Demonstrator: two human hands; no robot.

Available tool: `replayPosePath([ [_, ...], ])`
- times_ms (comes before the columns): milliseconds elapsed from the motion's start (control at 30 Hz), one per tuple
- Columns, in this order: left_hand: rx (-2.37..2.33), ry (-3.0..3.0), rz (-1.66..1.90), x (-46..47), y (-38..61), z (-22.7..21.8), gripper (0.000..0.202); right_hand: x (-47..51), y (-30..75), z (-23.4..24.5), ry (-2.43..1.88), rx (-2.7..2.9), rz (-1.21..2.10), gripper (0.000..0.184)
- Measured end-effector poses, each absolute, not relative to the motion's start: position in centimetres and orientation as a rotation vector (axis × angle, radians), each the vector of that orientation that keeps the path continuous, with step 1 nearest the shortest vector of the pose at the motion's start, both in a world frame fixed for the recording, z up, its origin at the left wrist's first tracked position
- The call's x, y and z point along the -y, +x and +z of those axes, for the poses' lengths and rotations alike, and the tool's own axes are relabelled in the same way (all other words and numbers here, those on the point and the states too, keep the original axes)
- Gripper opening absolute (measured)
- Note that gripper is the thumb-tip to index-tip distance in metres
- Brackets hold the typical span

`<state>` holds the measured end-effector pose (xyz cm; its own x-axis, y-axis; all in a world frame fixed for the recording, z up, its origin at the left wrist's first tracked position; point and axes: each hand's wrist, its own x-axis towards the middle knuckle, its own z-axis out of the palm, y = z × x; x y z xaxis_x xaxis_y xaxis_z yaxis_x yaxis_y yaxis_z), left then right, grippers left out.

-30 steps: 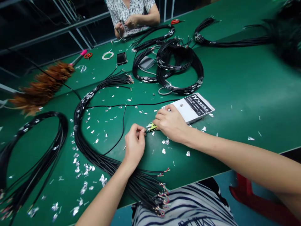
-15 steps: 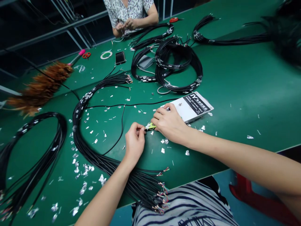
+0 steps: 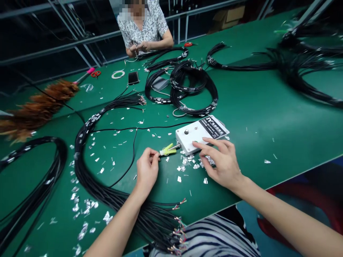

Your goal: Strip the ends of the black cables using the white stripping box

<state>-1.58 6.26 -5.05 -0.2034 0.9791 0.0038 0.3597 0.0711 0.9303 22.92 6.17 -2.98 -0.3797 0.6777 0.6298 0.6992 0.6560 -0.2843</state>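
My left hand (image 3: pixel 147 169) is closed in a pinch on the end of a black cable, mostly hidden by the fingers. Just past the fingertips, a yellow-green clip (image 3: pixel 168 150) sits on the metal shaft of a white box with a knob and a black label, an electric wire twister (image 3: pixel 184 142). My right hand (image 3: pixel 221 160) has its fingers spread, with a fingertip at a green button on the box's top. Under my left forearm runs a curved bundle of black cables (image 3: pixel 80 157), its stripped coloured wire ends near the table's front edge.
Foil scraps (image 3: pixel 88 205) litter the green table (image 3: pixel 249 142). Coiled cable bundles (image 3: pixel 211 96) lie beyond the box, more at the left and far right. A phone (image 3: pixel 133 77), tape roll (image 3: pixel 118 74), red scissors (image 3: pixel 95 74) and brown brush (image 3: pixel 40 107) lie farther back. Another person (image 3: pixel 144 28) sits opposite.
My right hand has let go of the yellow-green clip and moved right onto the box, its fingers spreading. My left hand keeps its pinch beside the clip. The camera view has tilted up.
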Motion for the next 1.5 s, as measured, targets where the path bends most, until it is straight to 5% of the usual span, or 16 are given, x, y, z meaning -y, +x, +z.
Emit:
replayPosePath([
  [267, -1.742, 1.271, 1.224, -5.9, -3.0, -4.7, 0.012, -6.6, 22.6, -3.0, -1.034, 2.061, -0.051, 0.015],
  [533, -1.995, 0.872, 1.414, -11.2, -10.8, -0.9, 0.015, -0.3, 21.5, -3.4, -0.816, 2.334, 0.779, 0.021],
  [800, -2.121, 0.740, 1.431, -12.6, -11.7, 0.4, 0.012, 0.3, 19.8, -4.1, -0.896, 2.196, 0.925, 0.015],
  [900, -2.085, 1.281, 1.378, -7.6, -7.4, 1.0, 0.018, -0.7, 19.4, -3.3, -0.929, 2.053, 1.085, 0.012],
  [1067, -1.416, 1.766, 0.537, 0.1, -1.0, 1.4, 0.012, -2.7, 18.6, -2.3, -1.054, 1.623, 1.468, 0.015],
  [1167, -1.420, 1.521, 0.632, 0.7, -0.1, 0.9, 0.029, -3.6, 18.2, -2.2, -1.041, 1.272, 1.780, 0.023],
  [1500, -1.347, 1.234, 0.766, 0.1, -0.6, 0.3, 0.032, -4.1, 16.3, -2.3, -0.914, 0.643, 2.159, 0.034],
])
